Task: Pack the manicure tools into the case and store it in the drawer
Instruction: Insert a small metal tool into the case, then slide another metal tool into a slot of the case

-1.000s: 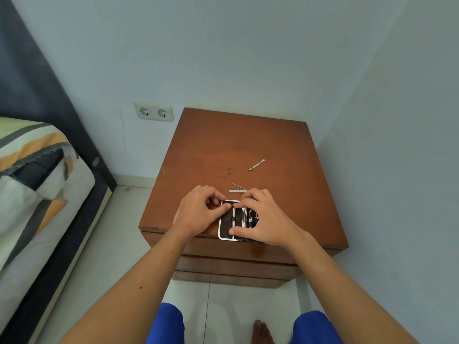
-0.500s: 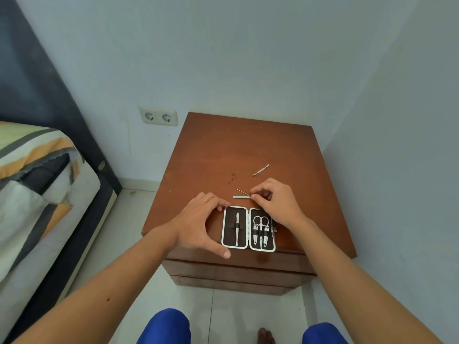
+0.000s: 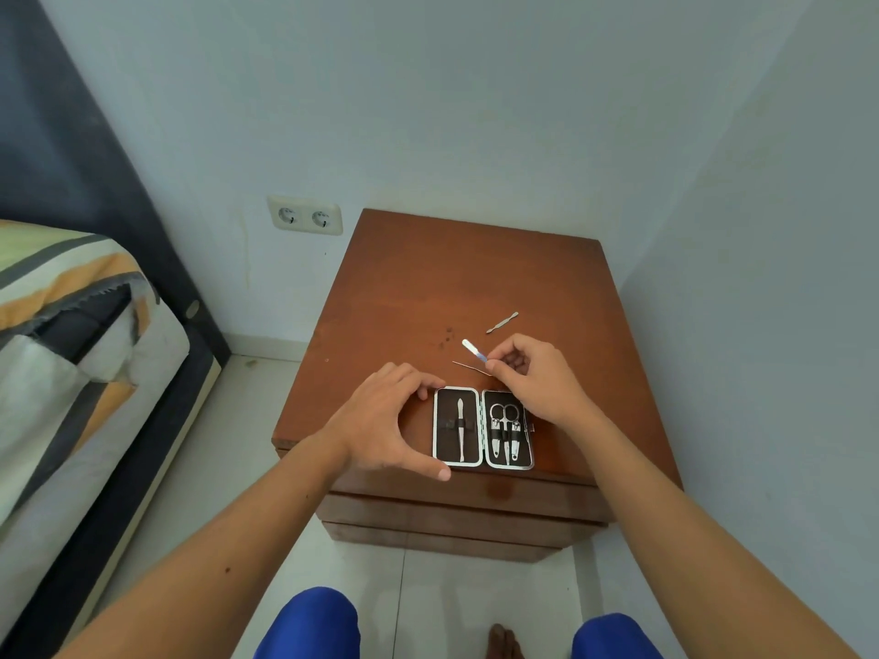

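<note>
The manicure case (image 3: 482, 427) lies open flat near the front edge of the brown nightstand (image 3: 428, 287). One tool is strapped in its left half; scissors and clippers sit in its right half. My left hand (image 3: 385, 423) cups the case's left side, thumb at the front corner, fingers at the back corner. Just behind the case, my right hand (image 3: 535, 378) pinches the end of a small metal nail file (image 3: 473, 350), lifted off the wood. A thin needle-like tool (image 3: 471, 367) lies under the file. A small metal pusher (image 3: 502, 322) lies farther back.
The nightstand's drawer fronts (image 3: 456, 511) are closed below the top. A bed with a striped cover (image 3: 71, 354) stands to the left, a double wall socket (image 3: 305, 215) behind, and a wall close on the right. My knees and a foot show at the bottom.
The case went from being handled under both hands to lying open flat. My right hand moved back to the loose tools and picked up the nail file, which is now raised.
</note>
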Demonstrator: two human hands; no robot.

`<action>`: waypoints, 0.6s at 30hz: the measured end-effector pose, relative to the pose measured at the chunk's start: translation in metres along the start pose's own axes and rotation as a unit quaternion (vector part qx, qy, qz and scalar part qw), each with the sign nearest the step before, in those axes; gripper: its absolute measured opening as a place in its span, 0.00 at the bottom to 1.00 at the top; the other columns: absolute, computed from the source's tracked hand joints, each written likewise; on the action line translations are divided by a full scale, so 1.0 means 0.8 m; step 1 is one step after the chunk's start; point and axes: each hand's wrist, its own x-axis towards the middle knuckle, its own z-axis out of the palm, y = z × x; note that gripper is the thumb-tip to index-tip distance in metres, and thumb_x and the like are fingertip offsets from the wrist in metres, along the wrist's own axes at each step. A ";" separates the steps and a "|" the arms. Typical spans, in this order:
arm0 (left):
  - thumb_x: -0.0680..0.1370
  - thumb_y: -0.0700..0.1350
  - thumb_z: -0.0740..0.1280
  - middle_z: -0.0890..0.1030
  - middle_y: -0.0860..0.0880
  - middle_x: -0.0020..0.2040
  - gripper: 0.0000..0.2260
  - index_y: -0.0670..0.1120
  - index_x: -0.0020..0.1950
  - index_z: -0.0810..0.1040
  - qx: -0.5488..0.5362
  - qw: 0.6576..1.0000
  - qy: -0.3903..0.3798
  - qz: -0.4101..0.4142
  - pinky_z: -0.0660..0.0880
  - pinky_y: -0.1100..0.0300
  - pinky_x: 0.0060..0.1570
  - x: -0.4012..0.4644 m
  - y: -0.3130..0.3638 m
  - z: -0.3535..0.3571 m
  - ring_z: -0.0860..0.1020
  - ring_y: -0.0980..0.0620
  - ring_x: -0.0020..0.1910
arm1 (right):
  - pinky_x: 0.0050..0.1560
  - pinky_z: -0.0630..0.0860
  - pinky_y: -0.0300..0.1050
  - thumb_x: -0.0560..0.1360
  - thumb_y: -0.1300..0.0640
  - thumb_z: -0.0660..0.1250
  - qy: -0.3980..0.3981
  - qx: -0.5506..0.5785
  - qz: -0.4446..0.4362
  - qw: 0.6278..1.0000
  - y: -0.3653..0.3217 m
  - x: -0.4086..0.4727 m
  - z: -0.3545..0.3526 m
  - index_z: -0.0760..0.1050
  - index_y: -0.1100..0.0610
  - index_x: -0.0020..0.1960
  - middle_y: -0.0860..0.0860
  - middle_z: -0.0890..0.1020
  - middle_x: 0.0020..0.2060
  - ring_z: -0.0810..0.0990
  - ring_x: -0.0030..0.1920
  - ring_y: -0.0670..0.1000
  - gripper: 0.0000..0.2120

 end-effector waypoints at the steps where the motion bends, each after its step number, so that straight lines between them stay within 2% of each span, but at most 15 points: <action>1: 0.57 0.78 0.78 0.72 0.62 0.55 0.49 0.58 0.72 0.73 -0.004 1.000 0.004 -0.002 0.71 0.60 0.60 0.000 0.000 0.000 0.71 0.58 0.56 | 0.48 0.79 0.39 0.77 0.57 0.75 0.001 0.034 0.012 0.999 -0.003 -0.002 -0.001 0.83 0.52 0.47 0.49 0.86 0.42 0.82 0.41 0.44 0.03; 3: 0.58 0.76 0.79 0.73 0.62 0.55 0.47 0.58 0.72 0.74 -0.006 1.000 0.006 -0.004 0.71 0.60 0.60 0.001 0.000 0.000 0.71 0.58 0.56 | 0.52 0.81 0.45 0.78 0.59 0.76 -0.009 0.103 0.034 0.994 -0.011 -0.005 -0.003 0.82 0.56 0.50 0.56 0.87 0.45 0.84 0.43 0.52 0.03; 5: 0.58 0.76 0.80 0.73 0.62 0.55 0.47 0.58 0.72 0.74 -0.009 1.000 0.009 -0.006 0.70 0.61 0.60 0.001 0.001 0.001 0.71 0.58 0.56 | 0.49 0.82 0.46 0.77 0.62 0.76 -0.018 0.170 0.049 0.984 -0.019 -0.008 -0.002 0.81 0.59 0.50 0.61 0.86 0.45 0.83 0.41 0.51 0.05; 8: 0.57 0.76 0.80 0.73 0.62 0.55 0.47 0.58 0.72 0.74 -0.009 1.000 0.013 -0.010 0.70 0.61 0.60 0.001 0.002 0.001 0.71 0.59 0.56 | 0.44 0.82 0.42 0.76 0.67 0.76 -0.022 0.255 0.055 0.965 -0.027 -0.012 0.002 0.79 0.60 0.52 0.55 0.86 0.40 0.85 0.40 0.48 0.08; 10: 0.57 0.76 0.80 0.73 0.63 0.55 0.47 0.58 0.71 0.75 -0.009 1.000 0.014 -0.013 0.70 0.61 0.60 0.000 0.003 0.001 0.71 0.59 0.56 | 0.44 0.82 0.43 0.75 0.69 0.76 -0.027 0.300 0.053 0.952 -0.031 -0.013 0.005 0.77 0.60 0.58 0.53 0.86 0.39 0.85 0.40 0.51 0.15; 13: 0.57 0.76 0.80 0.72 0.63 0.54 0.47 0.58 0.71 0.75 -0.009 1.000 0.014 -0.017 0.71 0.61 0.59 0.000 0.004 0.001 0.70 0.59 0.55 | 0.48 0.82 0.46 0.75 0.71 0.75 -0.049 0.313 0.031 0.948 -0.034 -0.013 0.008 0.73 0.54 0.69 0.55 0.84 0.38 0.83 0.41 0.56 0.27; 18: 0.57 0.76 0.79 0.72 0.62 0.55 0.48 0.57 0.72 0.74 -0.010 1.000 0.012 -0.020 0.71 0.60 0.61 0.000 0.004 0.001 0.70 0.59 0.56 | 0.44 0.81 0.46 0.76 0.68 0.75 -0.071 0.282 0.026 0.956 -0.036 -0.012 0.017 0.77 0.55 0.67 0.56 0.85 0.37 0.83 0.38 0.56 0.21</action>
